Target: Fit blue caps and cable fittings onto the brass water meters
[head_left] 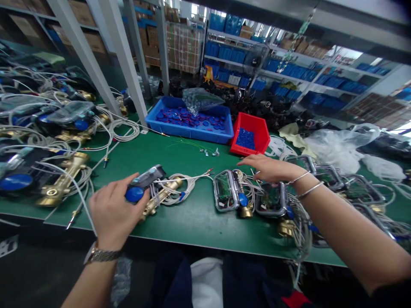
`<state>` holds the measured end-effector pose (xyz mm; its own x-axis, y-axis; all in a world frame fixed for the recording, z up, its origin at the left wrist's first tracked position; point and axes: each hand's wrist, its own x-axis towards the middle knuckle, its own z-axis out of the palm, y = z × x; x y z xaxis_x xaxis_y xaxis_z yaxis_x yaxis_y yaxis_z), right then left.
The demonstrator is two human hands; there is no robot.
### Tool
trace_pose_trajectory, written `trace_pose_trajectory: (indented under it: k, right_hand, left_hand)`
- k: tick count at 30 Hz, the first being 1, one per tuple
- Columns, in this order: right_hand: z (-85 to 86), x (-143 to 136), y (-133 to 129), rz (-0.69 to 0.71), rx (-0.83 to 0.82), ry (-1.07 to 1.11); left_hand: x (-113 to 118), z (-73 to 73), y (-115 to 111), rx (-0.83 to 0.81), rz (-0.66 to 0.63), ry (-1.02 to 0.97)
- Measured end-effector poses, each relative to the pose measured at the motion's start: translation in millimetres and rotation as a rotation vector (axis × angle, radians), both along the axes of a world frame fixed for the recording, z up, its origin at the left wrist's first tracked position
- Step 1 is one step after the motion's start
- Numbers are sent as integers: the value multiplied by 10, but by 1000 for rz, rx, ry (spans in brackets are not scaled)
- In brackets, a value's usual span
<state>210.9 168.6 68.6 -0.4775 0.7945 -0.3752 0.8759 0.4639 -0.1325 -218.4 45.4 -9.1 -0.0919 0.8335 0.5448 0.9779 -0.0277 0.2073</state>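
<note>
Tall shelving (289, 75) stacked with blue bins (226, 53) fills the far side of a workshop, while a green workbench (192, 226) stretches across the near side. A heap of brass-bodied units (64, 179), tangled in pale cables, crowds the bench's left; to the right, a row of clear-windowed units (271, 199) runs toward the edge. At the far middle of the bench sits a blue tray (189, 131) of blue-and-red discs (180, 115), a crumpled plastic bag (201, 100) lying over its far rim. Just right of it stands a smaller red bin (262, 137) holding small blue pieces (245, 139).

Between the two groups, a person's left hand (115, 209) grips a dark device (149, 175) between thumb and fingers, near and left of center, tilted above the green surface. The right hand (268, 167), palm down with fingers stretched out, reaches over the row's left end (whether it touches the cables beneath, one cannot tell). Beside the held device lie a brass fitting (160, 201) and a loose coil of pale cable (183, 190). A round blue cap (134, 194) shows on the device, next to the thumb. A metal-banded watch (104, 255) circles the left wrist; two thin bracelets (311, 189) circle the right.
</note>
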Motion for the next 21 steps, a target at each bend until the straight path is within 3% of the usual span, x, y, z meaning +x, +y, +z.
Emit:
trace_pose_trajectory:
  k: [4, 7, 9, 11, 14, 17, 21]
  right_hand:
    - [-177, 40, -187, 40, -80, 81]
    - [-208, -133, -336, 45, -77, 119]
    - [-210, -282, -450, 49, -16, 56]
    - [-225, -449, -586, 73, 72, -14]
    - [-253, -698, -773, 109, 156, -46]
    - [-208, -843, -741, 145, 100, -24]
    - [-99, -817, -172, 237, -206, 75]
  left_hand:
    - [-225, -3, 85, 99, 203, -21]
    - [-113, 81, 41, 290, 205, -69]
    - [138, 150, -49, 345, 79, -97]
    - [488, 196, -154, 266, -179, -139]
    - [1001, 194, -273, -81, -576, -270]
    - [1274, 153, -318, -249, -622, -352]
    - [1257, 185, -253, -299, -634, -323]
